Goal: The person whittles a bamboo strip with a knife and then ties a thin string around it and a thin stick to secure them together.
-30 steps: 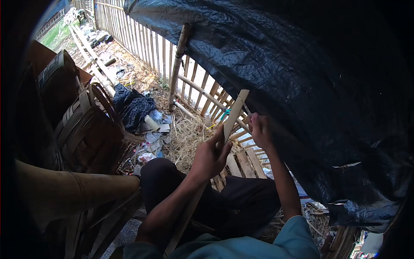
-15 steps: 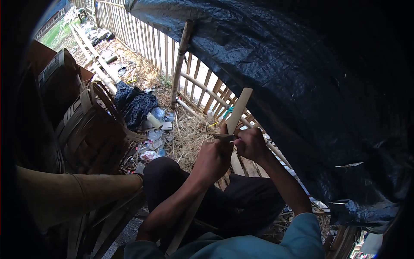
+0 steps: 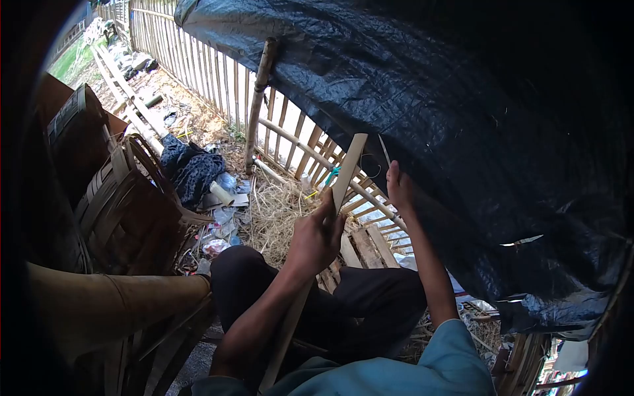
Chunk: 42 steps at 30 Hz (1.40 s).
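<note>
My left hand [image 3: 313, 239] is closed around a long, flat bamboo strip [image 3: 349, 166]. The strip's upper end points up and away; its lower part runs back under my left forearm toward my lap. To the right, my right hand [image 3: 400, 189] grips a knife [image 3: 384, 150] with its thin blade pointing up. The handle is mostly hidden by the fingers. Blade and strip are apart. A thin curled fibre [image 3: 372, 175] shows between the strip and my right hand.
Dry shavings [image 3: 277, 214] and litter [image 3: 218, 246] lie on the ground ahead. Woven baskets [image 3: 125, 191] and a thick bamboo pole [image 3: 119, 297] are at left. A bamboo fence [image 3: 224, 79] runs behind, and a dark tarp [image 3: 456, 125] hangs at right. Wooden slats [image 3: 366, 249] lie beyond my knees.
My right hand has moved up and to the right with the knife, away from my left hand and the strip. My left hand keeps its hold on the strip.
</note>
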Each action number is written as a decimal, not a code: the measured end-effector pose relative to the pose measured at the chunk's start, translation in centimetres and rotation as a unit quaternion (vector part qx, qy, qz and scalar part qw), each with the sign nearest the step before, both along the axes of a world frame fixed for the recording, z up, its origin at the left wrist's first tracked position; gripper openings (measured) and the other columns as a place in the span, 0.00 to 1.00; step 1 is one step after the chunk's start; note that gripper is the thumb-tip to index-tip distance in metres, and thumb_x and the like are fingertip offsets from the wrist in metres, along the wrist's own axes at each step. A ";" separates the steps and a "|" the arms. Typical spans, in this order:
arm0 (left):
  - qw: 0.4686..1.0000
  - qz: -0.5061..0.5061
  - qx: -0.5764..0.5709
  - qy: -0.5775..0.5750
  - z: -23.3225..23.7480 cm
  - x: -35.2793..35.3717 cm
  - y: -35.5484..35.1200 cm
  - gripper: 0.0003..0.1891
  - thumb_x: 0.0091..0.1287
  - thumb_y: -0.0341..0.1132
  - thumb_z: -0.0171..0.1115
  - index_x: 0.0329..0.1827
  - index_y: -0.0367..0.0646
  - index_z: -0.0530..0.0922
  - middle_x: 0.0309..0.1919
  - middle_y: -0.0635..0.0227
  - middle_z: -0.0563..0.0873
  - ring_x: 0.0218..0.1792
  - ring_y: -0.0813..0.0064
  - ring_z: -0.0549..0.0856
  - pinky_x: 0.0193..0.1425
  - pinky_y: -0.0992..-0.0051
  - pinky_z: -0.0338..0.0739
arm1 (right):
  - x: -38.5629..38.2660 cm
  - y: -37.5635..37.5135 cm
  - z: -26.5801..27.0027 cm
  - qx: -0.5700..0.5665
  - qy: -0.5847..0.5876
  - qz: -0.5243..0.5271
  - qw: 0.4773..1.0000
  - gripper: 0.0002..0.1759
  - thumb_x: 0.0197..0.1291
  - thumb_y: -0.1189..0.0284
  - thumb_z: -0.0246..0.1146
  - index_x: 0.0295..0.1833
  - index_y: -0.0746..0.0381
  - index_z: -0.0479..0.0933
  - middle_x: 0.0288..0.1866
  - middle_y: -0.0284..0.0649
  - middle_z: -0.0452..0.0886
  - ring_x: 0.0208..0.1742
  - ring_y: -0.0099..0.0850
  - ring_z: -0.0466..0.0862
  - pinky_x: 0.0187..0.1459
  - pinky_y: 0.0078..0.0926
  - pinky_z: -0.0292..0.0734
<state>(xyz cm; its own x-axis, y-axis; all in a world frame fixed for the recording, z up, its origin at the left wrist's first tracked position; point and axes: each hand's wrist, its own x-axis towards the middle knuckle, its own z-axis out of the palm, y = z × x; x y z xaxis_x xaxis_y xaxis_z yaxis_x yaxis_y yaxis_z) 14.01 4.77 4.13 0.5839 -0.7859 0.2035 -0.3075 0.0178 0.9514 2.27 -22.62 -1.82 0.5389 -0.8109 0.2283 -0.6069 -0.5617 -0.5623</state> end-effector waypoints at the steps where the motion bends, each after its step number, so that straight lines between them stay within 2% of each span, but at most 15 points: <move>1: 0.999 -0.004 0.024 0.023 0.6 0.3 0.3 0.26 0.65 0.31 0.59 0.66 0.32 0.66 0.26 0.43 0.83 0.29 0.59 0.88 0.34 0.67 0.79 | 0.0 0.3 0.5 0.045 -0.043 0.035 0.997 0.36 0.71 0.48 0.37 0.23 0.67 0.68 0.16 0.44 0.69 0.23 0.40 0.75 0.31 0.38 0.68; 4: 0.998 -0.006 0.050 0.041 0.8 0.4 0.6 0.26 0.64 0.31 0.60 0.66 0.33 0.67 0.27 0.43 0.83 0.31 0.63 0.88 0.35 0.69 0.79 | 1.0 3.0 2.0 0.034 -0.157 0.109 0.981 0.31 0.72 0.51 0.39 0.22 0.64 0.61 0.13 0.36 0.57 0.17 0.30 0.65 0.24 0.33 0.60; 8: 1.000 0.001 0.015 0.015 0.1 0.5 0.3 0.27 0.65 0.32 0.59 0.65 0.30 0.65 0.25 0.46 0.84 0.28 0.53 0.87 0.32 0.64 0.79 | 2.2 7.5 6.4 -0.025 -0.174 0.269 0.947 0.28 0.70 0.53 0.45 0.22 0.61 0.64 0.12 0.37 0.60 0.12 0.29 0.67 0.18 0.28 0.59; 12: 0.999 -0.009 0.021 0.027 0.2 0.6 0.4 0.27 0.65 0.32 0.59 0.66 0.30 0.64 0.23 0.46 0.83 0.27 0.53 0.87 0.31 0.63 0.79 | 2.8 9.5 7.8 -0.151 -0.044 0.398 0.904 0.31 0.65 0.44 0.49 0.22 0.60 0.68 0.13 0.39 0.69 0.18 0.40 0.78 0.21 0.35 0.69; 15: 1.000 -0.014 -0.003 0.021 -0.8 0.6 0.1 0.27 0.65 0.32 0.58 0.66 0.30 0.64 0.21 0.47 0.82 0.25 0.53 0.86 0.29 0.64 0.79 | 3.2 9.9 6.8 -0.199 0.008 0.439 0.876 0.31 0.64 0.43 0.50 0.22 0.60 0.69 0.14 0.39 0.70 0.18 0.39 0.79 0.22 0.35 0.71; 19: 0.999 -0.026 0.034 -0.006 1.1 0.1 0.6 0.26 0.65 0.30 0.58 0.66 0.30 0.65 0.21 0.45 0.82 0.23 0.55 0.86 0.29 0.65 0.78 | 3.3 8.9 5.5 -0.196 -0.057 0.347 0.915 0.30 0.64 0.45 0.50 0.25 0.61 0.71 0.16 0.40 0.74 0.20 0.41 0.80 0.25 0.38 0.74; 22: 0.999 -0.037 0.030 0.011 1.4 -0.5 0.6 0.26 0.65 0.30 0.58 0.65 0.30 0.65 0.22 0.44 0.82 0.24 0.54 0.86 0.29 0.65 0.78 | 3.6 5.7 4.9 -0.268 -0.083 0.222 0.934 0.26 0.66 0.52 0.48 0.31 0.63 0.75 0.19 0.49 0.76 0.26 0.49 0.81 0.30 0.45 0.75; 23: 0.998 -0.044 0.026 0.021 1.2 -0.9 0.7 0.26 0.65 0.30 0.58 0.65 0.30 0.65 0.22 0.44 0.82 0.25 0.54 0.86 0.29 0.65 0.78 | 4.0 3.9 5.1 -0.252 -0.041 0.125 0.959 0.29 0.68 0.49 0.46 0.30 0.63 0.77 0.22 0.53 0.78 0.29 0.53 0.81 0.32 0.47 0.76; 24: 0.998 -0.060 0.014 0.017 1.2 -1.3 0.8 0.27 0.65 0.31 0.58 0.66 0.31 0.65 0.20 0.45 0.82 0.22 0.57 0.86 0.27 0.67 0.77 | 5.0 3.1 7.5 -0.187 0.140 0.000 0.972 0.34 0.69 0.47 0.43 0.28 0.63 0.80 0.25 0.55 0.80 0.33 0.54 0.82 0.36 0.47 0.78; 27: 0.997 -0.065 0.018 0.038 2.7 -1.7 1.0 0.27 0.65 0.31 0.58 0.67 0.32 0.65 0.20 0.46 0.81 0.19 0.67 0.84 0.26 0.70 0.76 | 3.2 -2.7 1.4 -0.094 0.245 -0.159 0.952 0.37 0.68 0.45 0.41 0.30 0.65 0.82 0.30 0.56 0.82 0.37 0.55 0.83 0.40 0.48 0.78; 29: 0.992 -0.056 0.029 0.114 1.4 -0.2 1.2 0.26 0.68 0.30 0.57 0.68 0.32 0.64 0.28 0.59 0.86 0.28 0.84 0.78 0.33 0.76 0.74 | 1.4 -2.0 -2.5 -0.049 0.287 -0.090 0.953 0.39 0.67 0.44 0.41 0.36 0.68 0.83 0.36 0.61 0.82 0.45 0.56 0.82 0.47 0.49 0.77; 33: 0.980 -0.050 -0.049 0.188 0.3 0.7 0.9 0.26 0.69 0.31 0.57 0.68 0.30 0.63 0.29 0.63 0.85 0.32 0.84 0.81 0.37 0.80 0.75 | -0.8 -1.3 -5.4 -0.015 0.317 0.005 0.948 0.39 0.66 0.43 0.44 0.28 0.69 0.82 0.32 0.64 0.79 0.41 0.58 0.81 0.46 0.51 0.75; 36: 0.968 -0.053 -0.057 0.237 1.1 0.6 1.2 0.27 0.69 0.31 0.58 0.68 0.31 0.63 0.30 0.64 0.84 0.32 0.86 0.79 0.37 0.81 0.74 | -0.9 -2.4 -5.7 0.042 0.299 0.022 0.953 0.41 0.66 0.41 0.44 0.29 0.70 0.81 0.31 0.62 0.81 0.40 0.56 0.83 0.45 0.47 0.77; 39: 0.969 -0.066 -0.026 0.238 1.1 0.9 1.3 0.26 0.69 0.30 0.57 0.70 0.35 0.63 0.29 0.75 0.78 0.28 0.91 0.69 0.28 0.85 0.63 | -0.6 -2.0 -4.6 0.083 0.167 0.045 0.981 0.42 0.65 0.38 0.42 0.37 0.70 0.81 0.28 0.55 0.83 0.36 0.52 0.85 0.45 0.45 0.77; 42: 0.971 -0.059 -0.008 0.230 1.0 0.6 1.3 0.26 0.69 0.31 0.58 0.69 0.35 0.64 0.25 0.77 0.76 0.25 0.91 0.67 0.25 0.85 0.60 | 0.8 -1.3 -1.9 0.305 -0.025 0.103 0.946 0.38 0.63 0.33 0.40 0.34 0.60 0.74 0.15 0.28 0.67 0.15 0.24 0.69 0.20 0.26 0.63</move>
